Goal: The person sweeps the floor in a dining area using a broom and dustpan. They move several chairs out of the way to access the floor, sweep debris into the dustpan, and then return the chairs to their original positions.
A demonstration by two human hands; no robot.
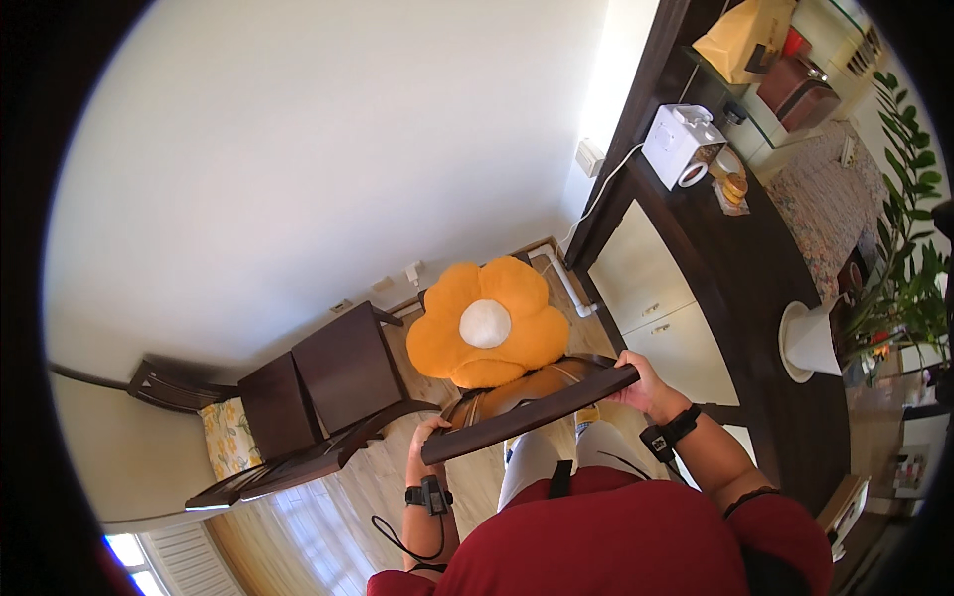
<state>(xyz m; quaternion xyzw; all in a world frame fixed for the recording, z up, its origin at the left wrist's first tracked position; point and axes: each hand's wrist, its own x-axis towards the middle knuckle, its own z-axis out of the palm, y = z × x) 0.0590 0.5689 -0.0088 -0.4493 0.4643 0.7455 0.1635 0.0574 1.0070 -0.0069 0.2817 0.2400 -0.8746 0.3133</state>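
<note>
A dark wooden chair (533, 419) stands before me with its backrest nearest my body. My left hand (428, 438) grips the left end of its top rail. At the rail's right end, my right hand (642, 384) is closed around the wood. An orange flower-shaped cushion (440, 320) with a white centre covers the seat, so the seat itself is mostly hidden. The chair's legs are hidden too. Each wrist wears a black strap with a small device and a cable.
Dark wooden chairs (346, 369) line the wall at left, one with a floral cushion (229, 436). On the right, a curved dark counter (779, 298) carries a white appliance (678, 145) and a potted plant (812, 343). A white pipe (572, 287) runs low by the corner.
</note>
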